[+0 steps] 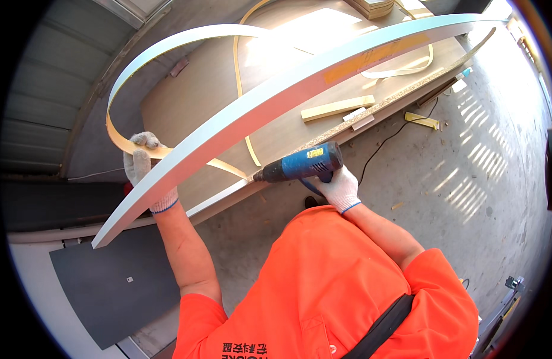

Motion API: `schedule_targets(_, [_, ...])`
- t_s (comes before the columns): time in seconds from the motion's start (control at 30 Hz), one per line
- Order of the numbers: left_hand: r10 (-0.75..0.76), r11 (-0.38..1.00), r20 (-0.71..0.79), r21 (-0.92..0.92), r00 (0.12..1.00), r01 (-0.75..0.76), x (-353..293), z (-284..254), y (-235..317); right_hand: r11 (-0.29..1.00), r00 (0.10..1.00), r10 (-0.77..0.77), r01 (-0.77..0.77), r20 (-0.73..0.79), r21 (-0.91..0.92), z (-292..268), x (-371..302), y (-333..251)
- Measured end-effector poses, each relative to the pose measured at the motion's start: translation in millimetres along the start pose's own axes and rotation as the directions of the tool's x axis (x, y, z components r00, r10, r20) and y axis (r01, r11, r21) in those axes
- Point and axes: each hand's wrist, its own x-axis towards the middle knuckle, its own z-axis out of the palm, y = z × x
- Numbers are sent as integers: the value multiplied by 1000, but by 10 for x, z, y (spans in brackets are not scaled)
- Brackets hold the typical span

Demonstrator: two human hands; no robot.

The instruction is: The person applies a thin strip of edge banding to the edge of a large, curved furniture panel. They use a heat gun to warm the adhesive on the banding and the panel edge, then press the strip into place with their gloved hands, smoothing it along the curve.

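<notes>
In white knit gloves, my left hand pinches a long flexible edge-banding strip, pale outside and yellowish inside, which loops up and away to the back. My right hand is closed round the handle of a blue and black heat gun. The gun's nozzle points left, close to the end of the strip by the near board edge; I cannot tell if they touch. A long white board runs diagonally across the view, passing over my left wrist and hiding part of it.
Beneath lies a large brown panel with a raw chipboard edge. On it are a wooden stick and more loose strips. A black cord trails to the concrete floor. A dark grey sheet lies lower left.
</notes>
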Motion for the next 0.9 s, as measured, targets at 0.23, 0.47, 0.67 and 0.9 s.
schedule_targets(0.23, [-13, 1000, -65, 11, 998, 14, -11, 2, -10, 998, 997, 45, -47, 66, 29, 64, -238, 74])
schedule_targets(0.47, [-64, 998, -15, -17, 998, 64, 23, -83, 1, 985, 993, 94, -104, 76, 139, 179, -353, 101])
schedule_targets(0.67, [-57, 998, -45, 19, 997, 58, 54, -73, 25, 986, 984, 127, -139, 126, 90, 203, -372, 123])
schedule_targets(0.9, [-103, 995, -1, -2, 995, 103, 50, -120, 33, 974, 956, 208, -221, 205, 42, -86, -170, -152])
